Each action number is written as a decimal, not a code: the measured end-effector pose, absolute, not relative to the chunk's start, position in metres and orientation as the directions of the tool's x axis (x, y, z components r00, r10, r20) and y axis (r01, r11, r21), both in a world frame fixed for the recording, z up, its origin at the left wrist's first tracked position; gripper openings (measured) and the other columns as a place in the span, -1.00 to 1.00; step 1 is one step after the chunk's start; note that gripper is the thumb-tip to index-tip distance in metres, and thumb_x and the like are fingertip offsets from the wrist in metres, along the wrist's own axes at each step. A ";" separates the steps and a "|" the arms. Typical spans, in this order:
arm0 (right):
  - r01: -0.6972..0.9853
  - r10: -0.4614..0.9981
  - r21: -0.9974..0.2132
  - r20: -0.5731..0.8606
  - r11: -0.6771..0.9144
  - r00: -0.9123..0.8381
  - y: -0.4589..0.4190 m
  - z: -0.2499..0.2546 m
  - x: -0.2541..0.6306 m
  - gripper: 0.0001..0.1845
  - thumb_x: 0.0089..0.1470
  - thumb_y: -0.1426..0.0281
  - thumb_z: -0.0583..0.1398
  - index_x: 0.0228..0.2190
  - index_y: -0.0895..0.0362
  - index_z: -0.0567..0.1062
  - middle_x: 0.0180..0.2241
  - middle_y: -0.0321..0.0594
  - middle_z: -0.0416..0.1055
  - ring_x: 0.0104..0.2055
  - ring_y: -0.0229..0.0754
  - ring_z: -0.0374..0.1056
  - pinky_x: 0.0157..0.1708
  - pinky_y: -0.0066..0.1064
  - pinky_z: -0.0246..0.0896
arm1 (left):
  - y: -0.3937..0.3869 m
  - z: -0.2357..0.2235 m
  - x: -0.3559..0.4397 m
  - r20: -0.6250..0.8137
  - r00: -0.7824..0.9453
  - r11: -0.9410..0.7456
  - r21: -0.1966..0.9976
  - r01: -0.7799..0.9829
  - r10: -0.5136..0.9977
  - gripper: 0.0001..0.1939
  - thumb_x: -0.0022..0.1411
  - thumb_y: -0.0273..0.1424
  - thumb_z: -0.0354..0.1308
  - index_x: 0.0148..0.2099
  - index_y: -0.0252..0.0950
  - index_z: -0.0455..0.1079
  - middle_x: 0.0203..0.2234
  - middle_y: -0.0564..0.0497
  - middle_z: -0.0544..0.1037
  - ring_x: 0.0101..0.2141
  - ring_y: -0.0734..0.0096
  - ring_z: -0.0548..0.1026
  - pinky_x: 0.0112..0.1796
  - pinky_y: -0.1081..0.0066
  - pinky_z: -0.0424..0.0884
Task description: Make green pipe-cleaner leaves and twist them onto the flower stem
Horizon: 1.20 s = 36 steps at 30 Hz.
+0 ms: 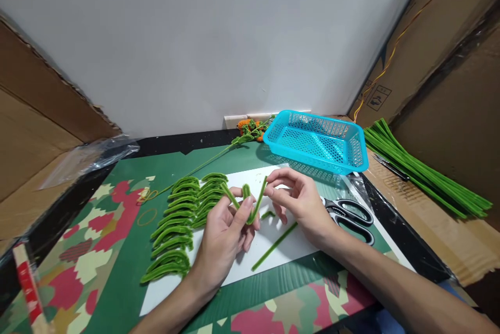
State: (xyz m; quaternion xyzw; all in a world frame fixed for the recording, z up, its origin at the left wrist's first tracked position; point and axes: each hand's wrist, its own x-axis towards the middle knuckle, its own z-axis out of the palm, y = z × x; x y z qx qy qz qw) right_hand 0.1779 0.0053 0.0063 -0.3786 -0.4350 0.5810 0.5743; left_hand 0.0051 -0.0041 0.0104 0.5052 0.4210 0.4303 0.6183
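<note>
My left hand (226,232) is closed on a bent green pipe cleaner (250,201), pinching its folded base between thumb and fingers. My right hand (299,201) pinches the upper end of the same pipe cleaner with thumb and forefinger. Both hands hover over a white sheet (273,250) on the table. A straight green pipe cleaner piece (273,246) and a short green offcut (267,214) lie on the sheet below my hands. Left of my left hand lie two rows of several folded green leaf shapes (177,222).
A blue plastic basket (318,141) stands at the back right, black-handled scissors (351,217) lie right of my right hand. A bundle of long green pipe cleaners (422,170) rests on cardboard at the right. An orange and green pipe-cleaner flower (250,128) lies by the wall. Rubber bands (146,215) lie on the patterned mat.
</note>
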 end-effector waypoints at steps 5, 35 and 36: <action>-0.308 0.996 -0.949 0.081 0.066 -0.036 0.004 0.007 0.176 -0.64 0.03 0.16 0.47 -0.28 0.10 0.54 -0.31 -0.30 0.47 -0.60 -0.37 0.35 -0.74 -0.54 0.26 | -0.006 0.012 0.004 -0.132 0.303 0.161 0.984 -0.073 0.944 -0.63 0.38 -0.09 0.25 -0.06 -0.21 0.24 -0.41 0.08 0.59 -0.77 0.50 0.45 -0.80 0.64 0.16; -0.344 1.000 -0.938 -0.030 -0.031 -0.008 0.000 0.007 0.176 -0.53 -0.16 0.14 0.56 -0.31 0.11 0.55 -0.45 -0.30 0.56 -0.64 -0.30 0.38 -0.73 -0.50 0.31 | -0.012 0.013 0.005 -0.177 0.294 0.205 0.976 -0.069 0.939 -0.64 0.41 0.01 0.18 -0.06 -0.12 0.20 -0.53 0.25 0.24 -0.63 0.64 0.19 -0.62 0.69 0.03; -0.340 1.000 -0.940 -0.027 -0.026 -0.002 0.001 0.006 0.177 -0.53 -0.16 0.14 0.56 -0.33 0.11 0.55 -0.46 -0.30 0.55 -0.64 -0.29 0.38 -0.73 -0.50 0.31 | -0.012 0.013 0.005 -0.175 0.316 0.203 0.977 -0.060 0.933 -0.65 0.42 -0.01 0.16 -0.07 -0.12 0.20 -0.55 0.26 0.26 -0.66 0.66 0.16 -0.64 0.69 0.01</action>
